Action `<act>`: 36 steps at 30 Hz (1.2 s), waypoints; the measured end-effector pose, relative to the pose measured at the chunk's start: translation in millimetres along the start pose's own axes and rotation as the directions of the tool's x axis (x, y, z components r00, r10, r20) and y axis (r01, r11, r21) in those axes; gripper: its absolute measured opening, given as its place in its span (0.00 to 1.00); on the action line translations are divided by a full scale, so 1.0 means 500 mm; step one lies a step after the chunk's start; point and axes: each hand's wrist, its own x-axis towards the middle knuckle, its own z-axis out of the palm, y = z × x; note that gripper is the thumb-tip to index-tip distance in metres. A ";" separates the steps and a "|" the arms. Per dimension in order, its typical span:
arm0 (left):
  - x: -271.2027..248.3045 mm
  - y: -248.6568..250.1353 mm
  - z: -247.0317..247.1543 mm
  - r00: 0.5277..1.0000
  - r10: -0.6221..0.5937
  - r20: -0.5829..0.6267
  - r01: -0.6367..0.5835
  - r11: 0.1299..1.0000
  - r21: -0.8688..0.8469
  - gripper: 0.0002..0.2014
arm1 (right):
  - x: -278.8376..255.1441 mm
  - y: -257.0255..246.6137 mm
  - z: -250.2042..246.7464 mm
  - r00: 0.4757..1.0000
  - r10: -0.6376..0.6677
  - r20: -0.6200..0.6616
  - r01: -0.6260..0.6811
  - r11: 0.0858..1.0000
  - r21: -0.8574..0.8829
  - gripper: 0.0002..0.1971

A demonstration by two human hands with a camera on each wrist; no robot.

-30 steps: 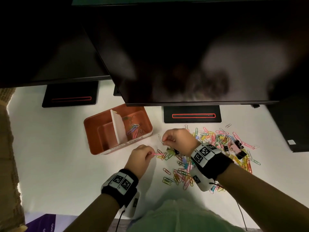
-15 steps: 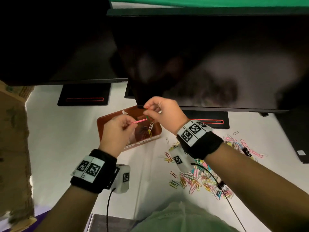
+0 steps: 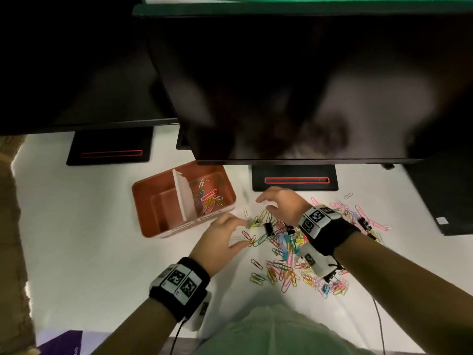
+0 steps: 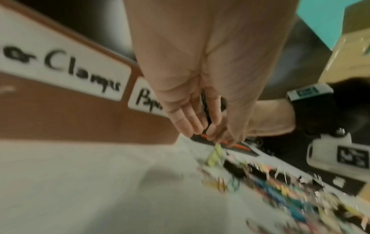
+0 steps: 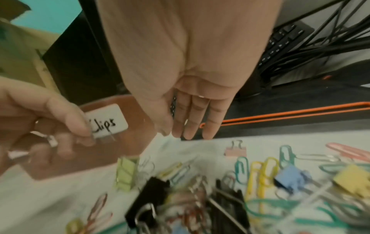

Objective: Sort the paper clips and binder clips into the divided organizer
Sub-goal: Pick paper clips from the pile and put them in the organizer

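White desk (image 3: 76,239); brown organizer (image 3: 146,208) at left, its right compartment holding paper clips, left one looks bare. Mixed clip pile (image 3: 284,254) sprawls rightward from it. Both hands hover over the pile's near-left edge, fingers spread and loose, holding nothing. Left hand (image 3: 217,245) nearer the organizer; right hand (image 3: 284,204) just beyond a black binder clip (image 3: 268,228), tangled among paper clips.

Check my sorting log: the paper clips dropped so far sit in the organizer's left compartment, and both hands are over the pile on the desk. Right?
Not quite. The head view shows the paper clips in the right compartment of the organizer, beyond the white divider; the left compartment shows none. The rest stands: left hand and right hand are over the pile on the desk.
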 end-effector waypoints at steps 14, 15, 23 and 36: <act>0.053 -0.048 0.105 0.990 -0.125 -0.060 0.127 0.991 0.038 0.13 | 0.008 0.036 0.057 0.993 -0.037 0.110 0.053 0.988 -0.146 0.12; 0.054 -0.050 0.103 0.989 -0.132 -0.068 0.134 0.991 0.015 0.10 | 0.008 0.037 0.058 0.994 -0.022 0.106 0.036 0.991 -0.132 0.11; 0.065 -0.050 0.103 0.985 -0.164 -0.053 0.165 0.986 0.006 0.06 | 0.013 0.031 0.050 0.985 0.040 0.165 -0.019 0.992 -0.125 0.09; 0.049 -0.067 0.096 0.999 -0.034 -0.028 0.035 0.999 0.041 0.04 | 0.004 0.026 0.047 0.979 0.076 0.189 -0.065 0.996 -0.064 0.11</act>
